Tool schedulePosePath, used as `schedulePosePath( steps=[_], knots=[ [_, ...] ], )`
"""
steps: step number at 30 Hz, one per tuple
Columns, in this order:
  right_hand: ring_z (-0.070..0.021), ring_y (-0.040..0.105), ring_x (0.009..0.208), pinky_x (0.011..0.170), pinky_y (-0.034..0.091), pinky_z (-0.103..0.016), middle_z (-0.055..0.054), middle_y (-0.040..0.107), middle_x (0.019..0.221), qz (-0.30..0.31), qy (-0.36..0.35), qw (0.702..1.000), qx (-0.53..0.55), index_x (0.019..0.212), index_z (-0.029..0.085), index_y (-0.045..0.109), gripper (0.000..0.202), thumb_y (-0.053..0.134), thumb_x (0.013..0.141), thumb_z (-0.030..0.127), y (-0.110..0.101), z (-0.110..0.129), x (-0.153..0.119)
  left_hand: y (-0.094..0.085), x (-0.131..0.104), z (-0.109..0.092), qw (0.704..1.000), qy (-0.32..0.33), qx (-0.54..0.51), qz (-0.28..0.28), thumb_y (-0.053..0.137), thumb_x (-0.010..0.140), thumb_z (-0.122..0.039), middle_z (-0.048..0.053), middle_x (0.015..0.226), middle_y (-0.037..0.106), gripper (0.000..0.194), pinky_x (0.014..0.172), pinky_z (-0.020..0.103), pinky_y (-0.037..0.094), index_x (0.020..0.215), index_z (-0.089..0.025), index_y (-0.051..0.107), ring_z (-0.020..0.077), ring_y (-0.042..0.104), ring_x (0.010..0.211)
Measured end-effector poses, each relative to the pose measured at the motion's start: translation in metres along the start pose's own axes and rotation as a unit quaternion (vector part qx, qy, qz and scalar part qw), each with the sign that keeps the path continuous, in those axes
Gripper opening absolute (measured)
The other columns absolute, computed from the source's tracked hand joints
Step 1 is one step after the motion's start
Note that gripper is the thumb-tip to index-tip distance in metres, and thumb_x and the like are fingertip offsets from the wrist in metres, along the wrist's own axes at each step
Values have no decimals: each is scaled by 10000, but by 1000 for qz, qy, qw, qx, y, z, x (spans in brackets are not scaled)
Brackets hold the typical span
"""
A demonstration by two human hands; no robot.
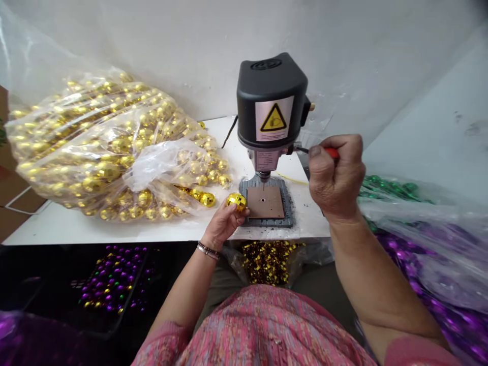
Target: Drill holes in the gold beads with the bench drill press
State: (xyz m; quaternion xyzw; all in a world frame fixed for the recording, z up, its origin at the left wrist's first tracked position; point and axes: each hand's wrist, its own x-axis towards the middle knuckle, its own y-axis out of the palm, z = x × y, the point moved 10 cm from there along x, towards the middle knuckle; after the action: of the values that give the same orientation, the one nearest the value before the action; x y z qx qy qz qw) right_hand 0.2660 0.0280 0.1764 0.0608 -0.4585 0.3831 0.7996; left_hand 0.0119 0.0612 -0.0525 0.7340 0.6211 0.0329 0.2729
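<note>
A shiny gold faceted ball (236,202) is pinched in the fingers of my left hand (223,223), just left of the drill press base. My right hand (337,175) is wrapped round the red-tipped feed lever (332,152) on the right side of the black drill press (271,101). Below the drill's head, a thin bit (263,186) points down over a brown square board (267,202) with a small hole. The board lies on the grey base plate (287,221), with dark crumbs scattered around it.
A big clear bag of gold balls (95,147) fills the table's left side. Some gold balls (207,199) lie by its mouth. Gold pieces (267,262) sit in a bag at my lap. Green beads (392,188) and purple ones (415,284) are at right. A mixed-bead crate stands lower left.
</note>
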Motion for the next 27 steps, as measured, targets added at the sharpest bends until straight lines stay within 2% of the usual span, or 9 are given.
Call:
schedulePosePath(
  steps=[3, 5, 9, 12, 16, 22, 27],
  knots=[
    [-72, 491, 643, 664, 453, -236, 12, 512, 733, 17, 8, 1000, -7, 901, 207, 506, 315, 422, 975, 501, 5, 1, 3, 10, 6, -2, 997, -8, 69, -20, 850, 735, -511, 75, 1093, 735, 587, 604, 235, 496, 1197, -232, 618, 188, 735, 871],
    [-71, 475, 640, 684, 451, -234, 15, 487, 726, 28, 17, 999, -11, 893, 207, 497, 310, 407, 988, 489, 8, 2, 11, 15, 11, -7, 993, -5, 111, -38, 851, 715, -532, 68, 1053, 739, 620, 539, 202, 434, 1198, -216, 624, 159, 723, 792],
    [-56, 397, 638, 741, 412, -225, 35, 430, 698, 46, 78, 995, -45, 817, 202, 432, 260, 472, 987, 395, 14, 5, 44, 24, 21, -18, 980, 33, 186, -59, 852, 699, -528, 42, 924, 724, 617, 497, 191, 376, 1156, -164, 652, 94, 633, 644],
    [-45, 303, 650, 766, 350, -222, 55, 402, 680, 68, 147, 982, -93, 745, 195, 351, 324, 565, 955, 318, 23, -1, 74, 29, 27, -19, 975, 40, 211, -58, 843, 702, -505, 35, 904, 719, 584, 507, 196, 403, 1135, -159, 659, 95, 625, 639],
    [-43, 218, 649, 766, 288, -211, 76, 357, 654, 84, 179, 974, -110, 704, 199, 294, 372, 535, 978, 272, 41, -9, 100, 34, 33, -16, 970, 28, 235, -55, 819, 731, -461, 38, 910, 717, 521, 497, 195, 409, 1122, -162, 650, 101, 636, 633],
    [-48, 192, 650, 728, 255, -197, 83, 357, 682, 90, 188, 972, -104, 714, 210, 238, 391, 499, 1003, 244, 48, -13, 102, 35, 38, -16, 947, 17, 313, -71, 814, 760, -412, 55, 980, 736, 530, 517, 215, 433, 1204, -178, 644, 110, 646, 619],
    [-33, 215, 658, 734, 265, -179, 82, 366, 705, 100, 182, 974, -95, 719, 213, 232, 379, 457, 1019, 269, 49, -12, 101, 40, 38, -27, 887, 67, 447, -99, 793, 797, -376, 68, 1035, 759, 517, 669, 276, 523, 1266, -196, 669, 161, 677, 742]
  ],
)
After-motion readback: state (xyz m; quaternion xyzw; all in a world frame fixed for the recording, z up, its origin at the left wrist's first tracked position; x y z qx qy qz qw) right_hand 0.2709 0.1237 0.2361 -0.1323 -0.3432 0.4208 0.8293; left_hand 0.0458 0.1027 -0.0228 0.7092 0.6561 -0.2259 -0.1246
